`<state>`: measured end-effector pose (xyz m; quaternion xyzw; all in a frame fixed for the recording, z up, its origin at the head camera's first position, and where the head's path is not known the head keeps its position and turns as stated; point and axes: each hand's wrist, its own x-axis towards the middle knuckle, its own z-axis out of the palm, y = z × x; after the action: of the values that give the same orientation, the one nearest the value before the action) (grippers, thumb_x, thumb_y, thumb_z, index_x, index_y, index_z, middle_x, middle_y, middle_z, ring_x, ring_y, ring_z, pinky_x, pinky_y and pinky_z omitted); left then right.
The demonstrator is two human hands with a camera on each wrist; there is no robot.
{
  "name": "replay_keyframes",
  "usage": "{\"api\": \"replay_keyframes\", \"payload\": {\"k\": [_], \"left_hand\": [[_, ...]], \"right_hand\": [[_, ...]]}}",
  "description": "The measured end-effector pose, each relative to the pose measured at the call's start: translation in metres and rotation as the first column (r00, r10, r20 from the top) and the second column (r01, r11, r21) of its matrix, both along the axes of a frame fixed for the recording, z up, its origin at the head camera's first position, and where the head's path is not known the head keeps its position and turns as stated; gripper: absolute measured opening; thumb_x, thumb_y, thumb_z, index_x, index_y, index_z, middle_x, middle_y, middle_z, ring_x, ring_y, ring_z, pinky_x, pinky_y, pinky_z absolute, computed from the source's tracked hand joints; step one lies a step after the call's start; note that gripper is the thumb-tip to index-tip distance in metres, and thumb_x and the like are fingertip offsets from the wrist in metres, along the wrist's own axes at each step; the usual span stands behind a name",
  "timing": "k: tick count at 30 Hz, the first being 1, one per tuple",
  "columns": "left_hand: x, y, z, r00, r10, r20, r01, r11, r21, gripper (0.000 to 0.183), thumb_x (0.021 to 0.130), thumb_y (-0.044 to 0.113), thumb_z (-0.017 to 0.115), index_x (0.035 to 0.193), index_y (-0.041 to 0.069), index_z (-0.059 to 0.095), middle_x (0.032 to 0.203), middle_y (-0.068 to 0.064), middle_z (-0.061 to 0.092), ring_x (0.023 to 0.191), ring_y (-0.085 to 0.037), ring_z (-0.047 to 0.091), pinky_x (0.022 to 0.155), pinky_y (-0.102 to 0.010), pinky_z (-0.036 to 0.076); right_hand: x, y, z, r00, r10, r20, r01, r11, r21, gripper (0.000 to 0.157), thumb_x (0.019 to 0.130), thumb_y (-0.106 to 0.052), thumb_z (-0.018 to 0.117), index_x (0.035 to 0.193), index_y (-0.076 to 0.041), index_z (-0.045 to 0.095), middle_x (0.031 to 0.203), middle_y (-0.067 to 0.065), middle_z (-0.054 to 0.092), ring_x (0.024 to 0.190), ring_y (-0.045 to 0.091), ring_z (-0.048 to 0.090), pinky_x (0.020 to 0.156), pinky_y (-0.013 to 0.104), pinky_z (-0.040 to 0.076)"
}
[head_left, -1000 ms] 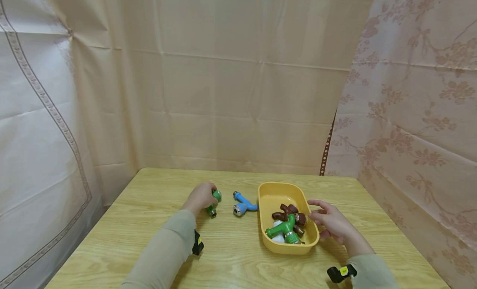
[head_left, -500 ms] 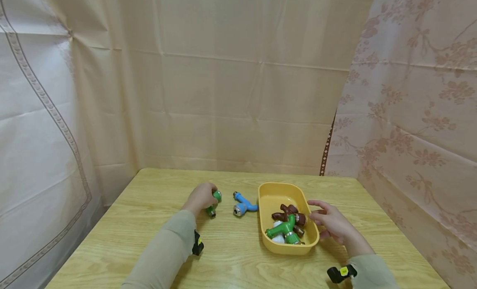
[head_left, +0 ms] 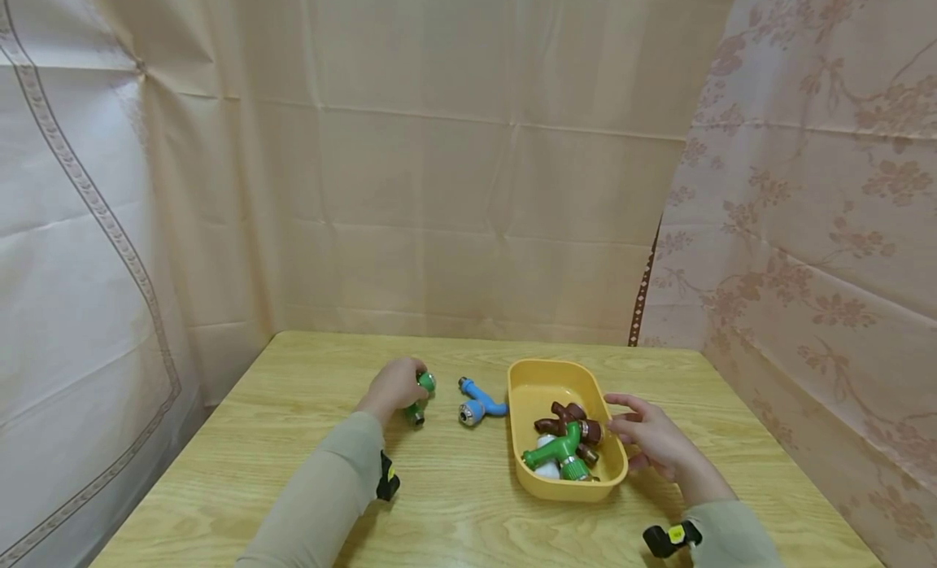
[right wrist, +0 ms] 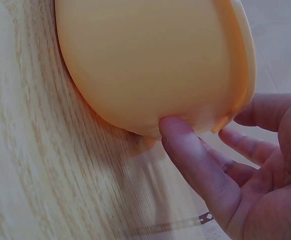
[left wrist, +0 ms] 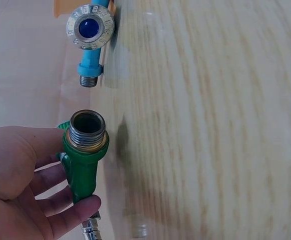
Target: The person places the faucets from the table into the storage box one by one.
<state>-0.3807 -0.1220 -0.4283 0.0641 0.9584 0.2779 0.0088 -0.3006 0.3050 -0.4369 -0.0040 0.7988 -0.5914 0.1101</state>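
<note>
My left hand (head_left: 394, 386) grips a green tap (left wrist: 84, 172) with a threaded metal end, over the left part of the table. In the left wrist view, fingers and thumb curl around its body, which they partly hide. Just to its right lies a blue tap (head_left: 481, 401) with a silver-rimmed knob. The yellow plastic basket (head_left: 516, 393) holds brown taps (head_left: 569, 421), another green tap (head_left: 558, 448) and a white piece (head_left: 546, 468) mostly covered by it. At the basket's right side, my right hand (head_left: 655, 438) touches the wall with loosely extended fingers.
The pieces rest on a wood-grain table (head_left: 439, 503). A beige curtain (head_left: 454, 185) hangs behind its far edge, with a white cloth (head_left: 80, 267) to the left and a floral one (head_left: 827, 226) to the right.
</note>
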Motion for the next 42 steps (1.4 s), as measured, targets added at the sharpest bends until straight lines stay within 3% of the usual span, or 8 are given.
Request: {"api": "replay_keyframes", "payload": {"k": [13, 20, 24, 42], "left_hand": [[0.0, 0.001, 0.006, 1.0, -0.015, -0.015, 0.015, 0.999, 0.046, 0.04, 0.085, 0.015, 0.084, 0.121, 0.005, 0.07, 0.105, -0.006, 0.068, 0.091, -0.021, 0.061, 0.085, -0.043, 0.053], [0.0, 0.003, 0.011, 1.0, -0.011, -0.024, 0.013, 0.998, 0.059, 0.048, 0.088, 0.012, 0.079, 0.133, 0.004, 0.065, 0.119, -0.009, 0.067, 0.1, -0.023, 0.063, 0.09, -0.043, 0.053], [0.0, 0.004, 0.015, 0.999, -0.014, -0.034, 0.016, 0.998, 0.061, 0.042, 0.09, 0.01, 0.077, 0.131, 0.005, 0.066, 0.116, -0.008, 0.068, 0.099, -0.022, 0.064, 0.09, -0.042, 0.054], [0.009, 0.016, 0.04, 0.989, -0.092, -0.117, 0.101, 0.992, 0.073, 0.049, 0.093, 0.016, 0.076, 0.139, 0.007, 0.062, 0.124, -0.008, 0.066, 0.095, -0.017, 0.064, 0.084, -0.037, 0.055]], "right_hand": [[0.001, -0.002, 0.0, 1.0, -0.016, 0.001, 0.016, 1.0, 0.014, 0.055, 0.103, -0.011, 0.056, 0.155, -0.007, 0.036, 0.133, 0.026, 0.052, 0.093, 0.028, 0.06, 0.062, 0.046, 0.06], [0.001, -0.002, 0.0, 1.0, -0.014, -0.005, 0.014, 1.0, 0.015, 0.055, 0.103, -0.01, 0.056, 0.155, -0.007, 0.036, 0.132, 0.025, 0.052, 0.093, 0.028, 0.06, 0.062, 0.047, 0.06], [0.001, -0.001, 0.0, 1.0, -0.013, -0.003, 0.013, 1.0, 0.008, 0.055, 0.103, -0.011, 0.056, 0.155, -0.007, 0.036, 0.132, 0.025, 0.052, 0.094, 0.029, 0.061, 0.065, 0.049, 0.06], [0.001, -0.001, 0.0, 1.0, -0.011, 0.003, 0.011, 1.0, -0.003, 0.055, 0.104, -0.01, 0.055, 0.155, -0.007, 0.035, 0.131, 0.025, 0.052, 0.093, 0.028, 0.061, 0.066, 0.049, 0.06]]}}
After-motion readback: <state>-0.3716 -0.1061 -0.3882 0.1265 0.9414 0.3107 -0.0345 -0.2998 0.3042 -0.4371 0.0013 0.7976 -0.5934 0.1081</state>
